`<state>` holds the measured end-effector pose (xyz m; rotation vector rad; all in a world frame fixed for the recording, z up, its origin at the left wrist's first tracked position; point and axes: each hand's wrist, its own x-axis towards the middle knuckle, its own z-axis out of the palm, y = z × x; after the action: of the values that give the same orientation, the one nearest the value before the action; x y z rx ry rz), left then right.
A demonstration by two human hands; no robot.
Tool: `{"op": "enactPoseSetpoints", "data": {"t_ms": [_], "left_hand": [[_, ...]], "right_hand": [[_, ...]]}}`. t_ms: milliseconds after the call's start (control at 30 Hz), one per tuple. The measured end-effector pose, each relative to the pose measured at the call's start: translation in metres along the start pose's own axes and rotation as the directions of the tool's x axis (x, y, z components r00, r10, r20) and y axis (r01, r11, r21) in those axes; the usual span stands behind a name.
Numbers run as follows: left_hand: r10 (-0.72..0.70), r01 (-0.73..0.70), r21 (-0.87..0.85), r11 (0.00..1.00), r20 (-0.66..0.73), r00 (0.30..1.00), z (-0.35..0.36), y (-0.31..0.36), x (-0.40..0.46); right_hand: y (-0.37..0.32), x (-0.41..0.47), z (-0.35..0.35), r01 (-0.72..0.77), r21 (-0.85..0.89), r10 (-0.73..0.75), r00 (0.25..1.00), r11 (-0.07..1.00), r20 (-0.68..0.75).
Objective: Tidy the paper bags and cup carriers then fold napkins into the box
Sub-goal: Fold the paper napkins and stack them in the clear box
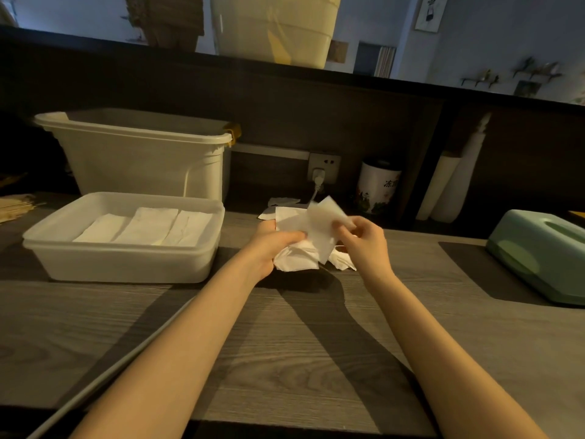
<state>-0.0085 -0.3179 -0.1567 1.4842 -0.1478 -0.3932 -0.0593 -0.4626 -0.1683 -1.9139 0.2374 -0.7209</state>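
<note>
Far left at about 9 o'clock there's a bundle of wooden sticks [15, 205] lying at the counter edge; can't really tell what they are beyond thin and pale. Next over, also around 9 to 10 o'clock, sits the shallow translucent box [123, 264] on the grey wood-grain counter [285, 359]; inside it are folded napkins [148, 228] laid flat side by side, three strips as far as I can see, long axes running from near-left up toward far-right, roughly pointing at 1 o'clock. Behind the box at 10 o'clock is a taller white bin [142, 153] with a yellowish clip at its right rim.

Dead centre, the left hand [269, 248] has its fingers curled round a messy bunch of loose napkins [297, 258], thumb on top, the bunch sagging down toward the counter; its lower edges look close to the surface but I can't tell if they touch. Just right of that the right hand [364, 239] pinches one single napkin [319, 229] between thumb and fingertips at its right edge; that sheet is lifted and tilted, long axis running from 7 o'clock up to 1 o'clock, upper corner pointing toward the wall socket [324, 167] with its white plug.

At 1 o'clock stands a printed white canister [378, 186]; beyond it two pale rolls [449, 182] lean in the corner; far right at 3 o'clock is a mint green tissue holder [541, 255] on a dark mat [474, 267].
</note>
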Motion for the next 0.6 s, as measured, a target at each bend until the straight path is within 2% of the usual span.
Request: {"op": "enactPoseSetpoints", "data": {"t_ms": [100,167,300,433,500,600], "left_hand": [[-0.001,0.000,0.040,0.999,0.036,0.999,0.001,0.001,-0.001],[-0.006,0.001,0.065,0.998,0.068,0.998,0.001,0.001,-0.001],[-0.031,0.031,-0.002,1.000,0.153,0.988,0.002,0.000,-0.003],[-0.050,0.066,-0.115,0.991,0.137,0.989,0.003,0.000,-0.001],[-0.072,0.090,-0.155,0.984,0.115,0.991,0.004,0.001,-0.002],[-0.092,0.119,-0.191,0.974,0.145,0.985,0.005,0.000,-0.002]], "right_hand": [[-0.001,0.003,-0.001,-0.329,0.292,0.308,0.944,0.898,0.116],[-0.004,0.004,-0.002,-0.409,0.385,0.378,0.912,0.828,0.156],[-0.008,0.005,-0.005,-0.361,0.476,0.351,0.929,0.802,0.114],[-0.011,0.007,-0.012,-0.312,0.521,0.301,0.948,0.795,0.108],[-0.013,0.005,-0.012,-0.307,0.467,0.251,0.951,0.829,0.180],[-0.013,-0.002,-0.003,-0.224,0.240,0.175,0.962,0.945,0.211]]}}
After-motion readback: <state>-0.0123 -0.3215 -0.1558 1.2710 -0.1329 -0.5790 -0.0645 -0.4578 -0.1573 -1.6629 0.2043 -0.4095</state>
